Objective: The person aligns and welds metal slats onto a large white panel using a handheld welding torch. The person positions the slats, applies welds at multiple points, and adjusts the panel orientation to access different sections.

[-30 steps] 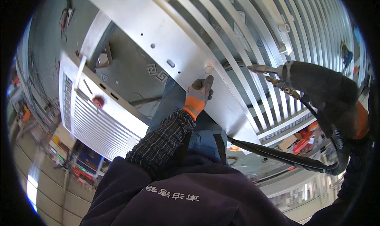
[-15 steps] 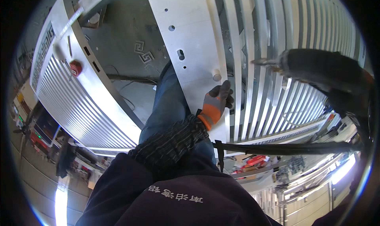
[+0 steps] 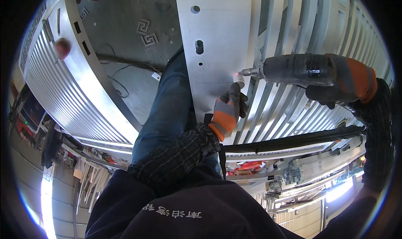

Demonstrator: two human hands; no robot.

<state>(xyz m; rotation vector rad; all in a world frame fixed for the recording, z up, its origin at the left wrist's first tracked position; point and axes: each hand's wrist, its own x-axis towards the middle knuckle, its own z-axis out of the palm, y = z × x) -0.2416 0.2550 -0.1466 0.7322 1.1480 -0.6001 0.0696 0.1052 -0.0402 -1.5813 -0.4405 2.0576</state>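
Observation:
My gloved left hand [image 3: 228, 111] lies on a pale flat metal panel [image 3: 217, 29] with holes. Its fingers are curled, their inside hidden. One raised fingertip reaches the near side of a short metal cylinder [image 3: 240, 79] on the panel. My gloved right hand [image 3: 351, 82] is closed around the grip of a dark handheld laser welding gun [image 3: 301, 69]. The gun's nozzle [image 3: 249, 72] points left, just beyond the cylinder, and a small red light dot shows on the panel by its tip.
Slatted metal panels [image 3: 293, 105] spread to the right under the gun. A black hose [image 3: 293, 139] crosses near my waist. Left stands a curved slatted panel [image 3: 96, 88] with a blurred red round object [image 3: 63, 48] above its edge. Key-pattern metal pieces [image 3: 146, 33] lie on the dark surface beyond.
The welding gun has moved left and its nozzle has come up to the cylinder, where a red dot now shows. The left hand has hardly moved. The view has shifted.

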